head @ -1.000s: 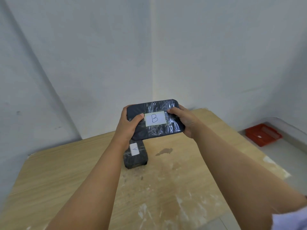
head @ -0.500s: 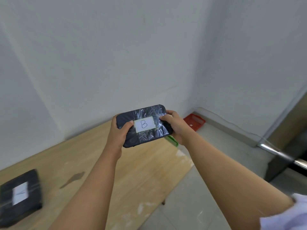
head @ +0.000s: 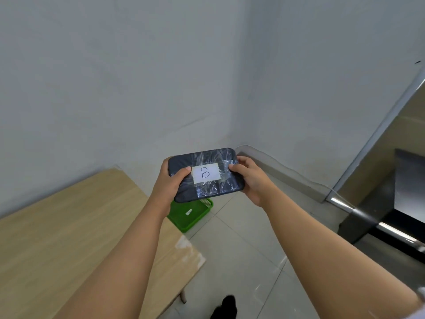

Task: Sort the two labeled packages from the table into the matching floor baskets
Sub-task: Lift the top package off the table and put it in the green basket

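Dark, plastic-wrapped package B [head: 205, 174] sits in mid-air at the centre of my head view, its white label [head: 205, 173] with a handwritten "B" facing the camera. My left hand [head: 169, 184] clasps its left end, thumb laid on the top face beside the label; my right hand [head: 249, 179] clasps the right end, fingertips [head: 232, 168] curled over the edge. Both hands are closed on the package. Below and behind it, partly hidden, a green basket [head: 195, 215] stands on the tiled floor [head: 241, 249], just beside the corner of the wooden surface [head: 69, 238]. A small white tag lies inside the basket.
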Tool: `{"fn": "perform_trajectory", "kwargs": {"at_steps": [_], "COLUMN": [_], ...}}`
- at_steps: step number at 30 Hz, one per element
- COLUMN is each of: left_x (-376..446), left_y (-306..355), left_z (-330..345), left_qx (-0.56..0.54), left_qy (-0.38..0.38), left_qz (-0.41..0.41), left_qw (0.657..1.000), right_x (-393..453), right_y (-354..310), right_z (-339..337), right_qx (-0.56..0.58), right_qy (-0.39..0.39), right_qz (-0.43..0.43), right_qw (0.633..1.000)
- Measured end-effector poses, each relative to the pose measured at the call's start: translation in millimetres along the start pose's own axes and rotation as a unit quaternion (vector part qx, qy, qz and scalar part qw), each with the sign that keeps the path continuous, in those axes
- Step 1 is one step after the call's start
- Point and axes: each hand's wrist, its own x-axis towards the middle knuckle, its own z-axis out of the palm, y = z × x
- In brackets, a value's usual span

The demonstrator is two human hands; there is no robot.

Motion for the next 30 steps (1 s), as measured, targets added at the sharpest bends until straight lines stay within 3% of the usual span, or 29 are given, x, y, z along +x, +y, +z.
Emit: {"fn": "perform_trajectory", "kwargs": {"at_steps": [11, 22, 30], "left_x": [173, 296, 356], "left_y": [-19, -29, -67], "left_z": [99, 147, 157], "left_qx": [-0.020, -0.028, -0.096], "left_qy": [0.044, 0.114, 0.292], "left_qz": [-0.030, -0.030, -0.098], "left_qw": [0.998, 0.993, 0.946], "right_x": [199, 376, 503], "right_y": [-54, -73, -69], "right_z": [-83, -111, -93], "right_qx": [-0.044, -0.061, -0.106], "right_qy": [-0.070, -0.143, -0.231], "right_qz": [0.045, 0.071, 0.118], "right_qw": [0.996, 0.985, 0.960]}}
